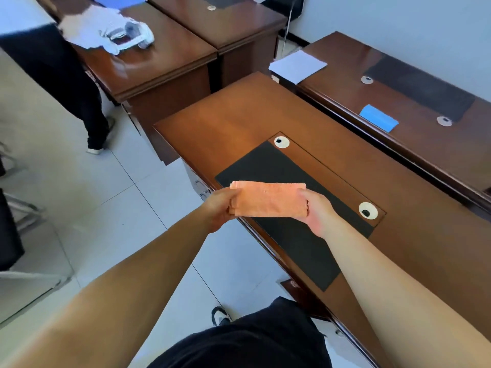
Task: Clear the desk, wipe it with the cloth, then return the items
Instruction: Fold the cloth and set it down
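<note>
A folded orange cloth [269, 199] is held flat between both hands above the near edge of the brown wooden desk [247, 112]. My left hand [219, 207] grips its left end, my right hand [317, 212] grips its right end. Under the cloth lies a black desk mat [265, 166] set into the desk top. Two white cable grommets [281, 142] [368, 210] sit along the mat's far side. No loose items lie on this desk.
The desk to the right carries white paper [297, 65] and a blue sheet [378, 118]. Another person [53, 73] stands at the far left desk, handling a white object [130, 35]. A chair frame [16, 203] stands on the tiled floor at left.
</note>
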`<state>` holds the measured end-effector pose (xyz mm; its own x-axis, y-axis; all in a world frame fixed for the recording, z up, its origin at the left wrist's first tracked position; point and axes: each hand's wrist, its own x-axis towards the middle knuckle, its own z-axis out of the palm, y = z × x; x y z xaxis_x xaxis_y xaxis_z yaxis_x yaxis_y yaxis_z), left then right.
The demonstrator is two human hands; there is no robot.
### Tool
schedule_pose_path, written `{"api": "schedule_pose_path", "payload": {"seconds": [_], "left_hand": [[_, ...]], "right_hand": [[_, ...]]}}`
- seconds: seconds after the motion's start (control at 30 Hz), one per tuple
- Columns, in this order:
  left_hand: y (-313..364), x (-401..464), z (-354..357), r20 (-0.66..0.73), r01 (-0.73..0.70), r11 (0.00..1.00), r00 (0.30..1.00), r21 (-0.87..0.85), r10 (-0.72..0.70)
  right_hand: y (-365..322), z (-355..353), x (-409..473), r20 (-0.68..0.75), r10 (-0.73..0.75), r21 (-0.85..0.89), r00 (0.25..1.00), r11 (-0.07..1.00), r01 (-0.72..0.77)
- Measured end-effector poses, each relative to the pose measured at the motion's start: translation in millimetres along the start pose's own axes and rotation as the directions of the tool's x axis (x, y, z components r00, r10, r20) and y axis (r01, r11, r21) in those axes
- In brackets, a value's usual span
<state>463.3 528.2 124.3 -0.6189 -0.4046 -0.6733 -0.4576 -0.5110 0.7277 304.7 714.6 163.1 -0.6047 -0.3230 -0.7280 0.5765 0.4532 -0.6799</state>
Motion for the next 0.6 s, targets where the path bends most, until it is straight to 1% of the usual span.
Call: {"api": "schedule_pose_path", "payload": {"seconds": [0.13,0.23,0.27,0.33,0.43,0.53,0.6], "left_hand": [[30.5,12.7,-51.0,-0.054,-0.034,0.997,0.998,-0.063,0.030],[50.0,23.3,-84.2,-0.079,-0.040,0.992,0.996,-0.117,0.031],[56.8,28.3,-95.0,-0.085,-0.046,0.990,0.996,-0.137,0.034],[70.4,40.7,-115.4,-0.105,-0.053,0.984,0.994,-0.169,0.035],[92.3,68.9,-148.6,-0.141,-0.045,0.981,0.990,-0.188,0.018],[117.1,102.6,-180.0,-0.173,-0.034,0.980,0.985,-0.197,-0.001],[135.1,124.1,-198.2,-0.205,-0.027,0.980,0.979,-0.199,-0.015]], "right_hand": [[-29.0,61.3,21.3,0.035,-0.003,-0.050,0.999,0.999,0.005],[-45.1,100.7,50.5,0.097,-0.036,0.018,0.995,0.999,0.034],[-51.5,114.7,58.5,0.115,-0.017,-0.006,0.993,1.000,0.018],[-65.9,139.0,75.9,0.105,0.013,-0.065,0.994,0.998,-0.006],[-89.3,177.0,112.5,0.094,0.000,-0.002,0.996,1.000,0.000],[-112.9,213.4,147.1,0.168,0.003,0.053,0.986,0.999,-0.012],[-130.5,234.3,167.5,0.180,0.024,0.059,0.983,0.998,-0.035]]}}
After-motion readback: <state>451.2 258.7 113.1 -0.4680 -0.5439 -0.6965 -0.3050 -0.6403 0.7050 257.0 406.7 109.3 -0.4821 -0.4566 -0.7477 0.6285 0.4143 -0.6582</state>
